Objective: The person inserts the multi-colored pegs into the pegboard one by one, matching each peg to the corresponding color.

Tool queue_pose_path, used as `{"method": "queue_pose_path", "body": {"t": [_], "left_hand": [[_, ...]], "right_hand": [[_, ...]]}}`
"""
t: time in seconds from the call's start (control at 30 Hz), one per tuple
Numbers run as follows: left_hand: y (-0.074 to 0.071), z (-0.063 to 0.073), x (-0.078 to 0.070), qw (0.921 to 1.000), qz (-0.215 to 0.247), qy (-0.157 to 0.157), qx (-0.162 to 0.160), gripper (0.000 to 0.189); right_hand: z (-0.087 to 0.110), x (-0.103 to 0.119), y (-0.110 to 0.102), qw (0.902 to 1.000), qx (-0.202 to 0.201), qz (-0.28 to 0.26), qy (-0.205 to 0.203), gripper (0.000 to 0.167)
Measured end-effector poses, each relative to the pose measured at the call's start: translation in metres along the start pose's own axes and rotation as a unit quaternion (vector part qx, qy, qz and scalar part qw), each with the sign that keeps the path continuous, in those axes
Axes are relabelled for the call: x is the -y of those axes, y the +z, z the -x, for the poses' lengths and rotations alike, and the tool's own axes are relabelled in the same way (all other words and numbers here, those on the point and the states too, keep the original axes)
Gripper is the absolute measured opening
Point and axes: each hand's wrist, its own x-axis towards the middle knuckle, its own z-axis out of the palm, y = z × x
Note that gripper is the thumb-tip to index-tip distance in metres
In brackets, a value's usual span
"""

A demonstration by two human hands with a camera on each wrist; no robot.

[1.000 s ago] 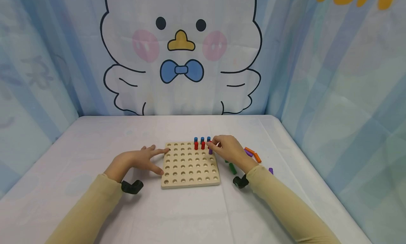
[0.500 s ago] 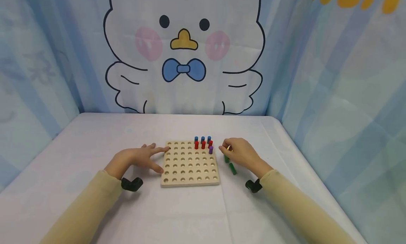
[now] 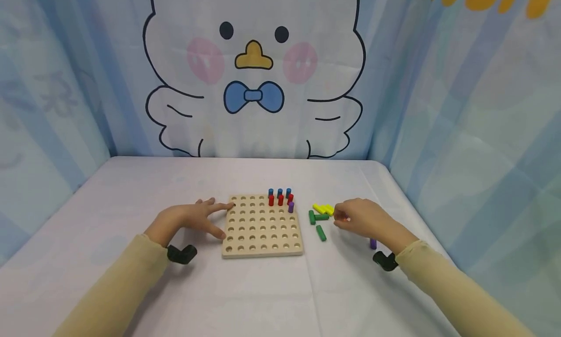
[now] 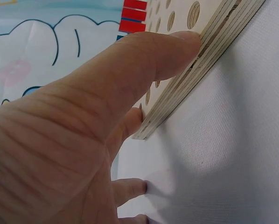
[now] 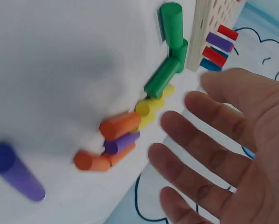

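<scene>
A square wooden pegboard (image 3: 258, 254) lies flat, rows of round holes on top. My left hand (image 3: 190, 220) rests at its left side, thumb and index finger straight against the edge, other fingers spread on the cloth. Blue pegs (image 3: 271, 192) and red pegs (image 3: 281, 200) stand in the far right rows, with one purple peg (image 3: 291, 208) upright in front of them. My right hand (image 3: 368, 220) hovers right of the board, fingers loosely bent and holding nothing. Beyond its fingertips in the right wrist view lie orange pegs (image 5: 121, 126) and a purple peg (image 5: 122, 142), mostly hidden from the head view.
Green pegs (image 3: 321, 233) and yellow pegs (image 3: 320, 209) lie loose between the board and my right hand. Another purple peg (image 5: 19, 171) lies apart, close to my right wrist. A white cloth covers the table (image 3: 263, 298); printed curtains (image 3: 254, 132) surround it.
My right hand has let go of the purple peg, now standing in the board, and moved right over the loose pegs. The left hand keeps its place at the board.
</scene>
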Motion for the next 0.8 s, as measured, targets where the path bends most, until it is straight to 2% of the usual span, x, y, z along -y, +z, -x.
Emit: {"method": "queue_pose_path", "body": {"t": [0.1,0.2,0.37,0.63,0.8], "left_hand": [[-0.002,-0.001,0.001,1.0,-0.003,0.003,0.001,0.102],[-0.003,-0.003,0.0,1.0,-0.004,0.006,0.0,0.101],[-0.004,-0.004,-0.001,1.0,-0.001,0.003,0.005,0.101],[-0.003,-0.003,0.001,1.0,0.004,0.005,0.007,0.101],[0.0,-0.004,0.002,0.9999,0.004,0.001,0.01,0.101]], "right_hand": [[0.013,-0.006,-0.008,0.9994,0.034,0.003,0.003,0.009],[0.024,-0.013,-0.013,0.9964,0.08,-0.001,0.03,0.013],[0.038,-0.027,-0.01,0.9884,0.14,-0.026,0.054,0.033],[0.048,-0.041,0.003,0.9857,0.153,-0.048,0.052,0.04],[0.048,-0.041,0.007,0.9874,0.145,-0.051,0.039,0.034]]}}
